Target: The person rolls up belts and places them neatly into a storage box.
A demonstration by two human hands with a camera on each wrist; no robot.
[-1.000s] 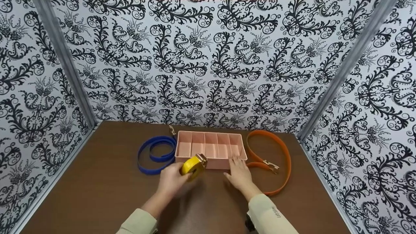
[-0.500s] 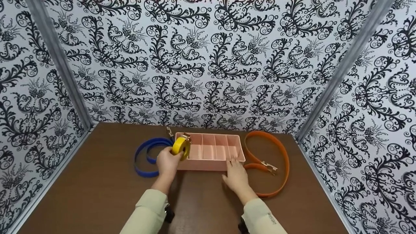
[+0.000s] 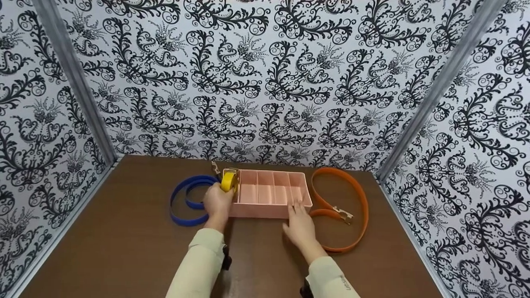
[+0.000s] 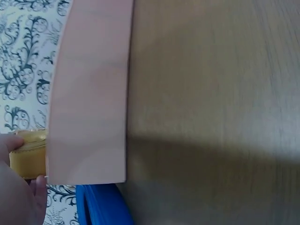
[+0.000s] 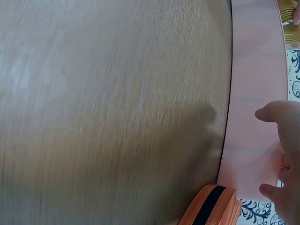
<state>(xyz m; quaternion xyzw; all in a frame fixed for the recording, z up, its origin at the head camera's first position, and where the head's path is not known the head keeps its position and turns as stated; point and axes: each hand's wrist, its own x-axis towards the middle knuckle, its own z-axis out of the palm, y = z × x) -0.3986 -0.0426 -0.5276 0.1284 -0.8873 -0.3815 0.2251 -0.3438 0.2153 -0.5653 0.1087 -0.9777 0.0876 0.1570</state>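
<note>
My left hand [image 3: 218, 200] grips a rolled-up yellow belt [image 3: 228, 181] with a metal buckle at its far end. The roll stands on edge at the leftmost compartment of a pink divided box [image 3: 258, 211], and its lower part is hidden by my hand and the box wall. In the left wrist view, thumb and fingers pinch the yellow belt [image 4: 28, 161] just beyond the box's front wall [image 4: 91, 103]. My right hand [image 3: 300, 225] rests on the front rim near the right end, fingers extended over it. The other compartments hold nothing visible.
A blue belt [image 3: 188, 222] lies loosely coiled left of the box, partly behind my left hand. On the right an orange belt [image 3: 362, 198] with a metal buckle [image 3: 343, 212] lies in a wide loop. The brown table [image 3: 124, 231] ends at patterned walls.
My left hand has carried the yellow belt from in front of the box back and left, then down at the leftmost compartment. My right hand stays on the front rim.
</note>
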